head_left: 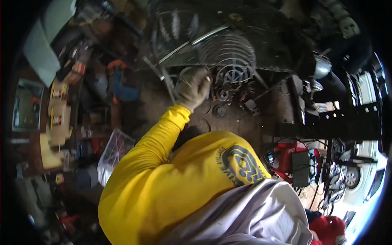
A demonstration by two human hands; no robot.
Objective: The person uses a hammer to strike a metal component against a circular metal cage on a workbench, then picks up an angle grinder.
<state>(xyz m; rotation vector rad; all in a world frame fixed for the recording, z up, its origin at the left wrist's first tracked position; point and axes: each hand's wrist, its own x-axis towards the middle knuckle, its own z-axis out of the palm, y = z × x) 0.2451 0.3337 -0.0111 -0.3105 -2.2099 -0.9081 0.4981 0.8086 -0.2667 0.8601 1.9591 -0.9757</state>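
In a dirty pale glove, my left hand [193, 88] reaches forward from a yellow sleeve, its fingers curled. What lies inside them is hidden. Just right of it is a wire guard of concentric rings [232, 59], fixed to a large dark metal body [273, 45]. A slim bare metal rod [174, 52] runs at a slant beyond the hand, and a bent metal bar [166, 81] stands close to its left. Below the guard sit a round pulley-like part [222, 95], a second small wheel [221, 111] and a blocky metal piece [250, 106]. My right hand does not show.
Blue-and-orange equipment [124, 87] and a clear plastic bin [115, 149] stand to the left, with cardboard boxes [59, 118] beyond. At right are a perforated dark beam [347, 118] and a red machine [283, 161]. A person's red cap [328, 228] shows lower right, near a white car [363, 163].
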